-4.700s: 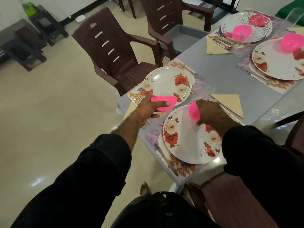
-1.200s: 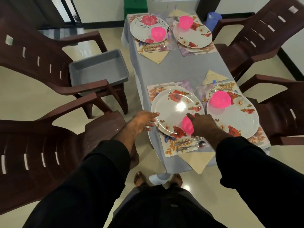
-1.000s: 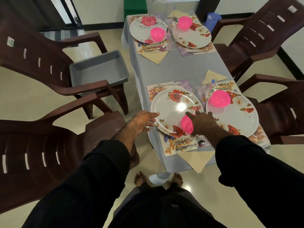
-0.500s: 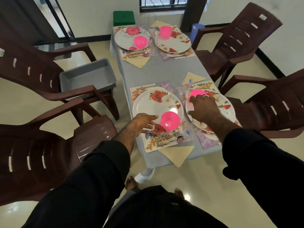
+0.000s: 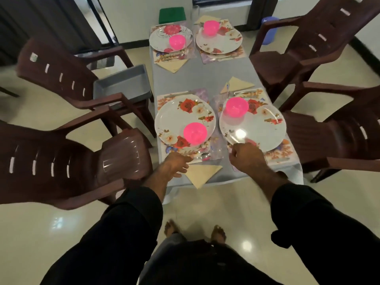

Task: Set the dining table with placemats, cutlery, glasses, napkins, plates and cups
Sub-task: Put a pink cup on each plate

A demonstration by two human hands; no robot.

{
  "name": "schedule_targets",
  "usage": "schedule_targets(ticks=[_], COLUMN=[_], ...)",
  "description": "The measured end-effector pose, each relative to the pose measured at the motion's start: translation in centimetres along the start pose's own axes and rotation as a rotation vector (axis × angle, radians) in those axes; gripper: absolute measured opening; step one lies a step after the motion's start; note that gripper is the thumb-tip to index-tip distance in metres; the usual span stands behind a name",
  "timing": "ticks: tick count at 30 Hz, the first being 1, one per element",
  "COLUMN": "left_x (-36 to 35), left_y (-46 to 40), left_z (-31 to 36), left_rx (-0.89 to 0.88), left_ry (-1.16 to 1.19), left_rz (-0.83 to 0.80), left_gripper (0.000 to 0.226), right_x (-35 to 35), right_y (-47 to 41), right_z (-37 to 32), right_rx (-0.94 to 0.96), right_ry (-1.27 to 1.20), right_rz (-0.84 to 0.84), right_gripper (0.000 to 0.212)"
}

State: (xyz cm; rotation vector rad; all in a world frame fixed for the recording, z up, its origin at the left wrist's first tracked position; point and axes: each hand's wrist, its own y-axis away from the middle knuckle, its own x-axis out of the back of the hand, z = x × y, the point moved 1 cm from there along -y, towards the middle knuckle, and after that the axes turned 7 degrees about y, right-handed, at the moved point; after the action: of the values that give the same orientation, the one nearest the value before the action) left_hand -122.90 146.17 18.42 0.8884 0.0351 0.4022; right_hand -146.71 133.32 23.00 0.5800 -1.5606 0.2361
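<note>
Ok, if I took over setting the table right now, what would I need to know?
Left hand: open, holding nothing, at the near table edge beside a napkin.
Right hand: loosely curled, holding nothing, by the near right plate.
On the table: four places, each with a placemat, a flowered plate, a pink cup on the plate and a folded napkin. Cutlery lies below the near left plate. The gray tub sits on a chair.
Done: plates, cups, napkins, placemats.
Left: check every place for cutlery and glasses; they are hard to make out from here.
</note>
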Motion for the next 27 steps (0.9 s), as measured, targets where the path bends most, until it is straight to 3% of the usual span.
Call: schedule_targets(ticks=[3,7,17,22,27], left_x=[-0.1,-0.8,-1.7,-1.9,-1.1], left_y=[-0.5,-1.2,-1.0,-0.4,-0.1], left_z=[-2.1,-4.4,-6.5,-6.6,-6.5], left_rx=[0.050,0.096,0.134,0.143,0.107], left_ry=[-0.002,0.064,0.175,0.197,0.183], left_rz=[0.061,0.085,0.050,-0.001,0.066], left_gripper=[0.037,0.038,0.040,0.037,0.034], right_x=[-3.3,-6.9,-7.2,-7.4,-7.2], right_y=[0.8,1.3,1.2,1.3,1.0], right_z=[-1.0,-1.7,-1.9,-1.9,-2.2], right_rx=[0.121,0.253,0.265,0.239,0.236], right_ry=[-0.019,0.018,0.055,0.074,0.091], right_rz=[-0.180,-0.306,-0.283,-0.285,-0.323], right_gripper=[0.016,0.029,0.048,0.044,0.044])
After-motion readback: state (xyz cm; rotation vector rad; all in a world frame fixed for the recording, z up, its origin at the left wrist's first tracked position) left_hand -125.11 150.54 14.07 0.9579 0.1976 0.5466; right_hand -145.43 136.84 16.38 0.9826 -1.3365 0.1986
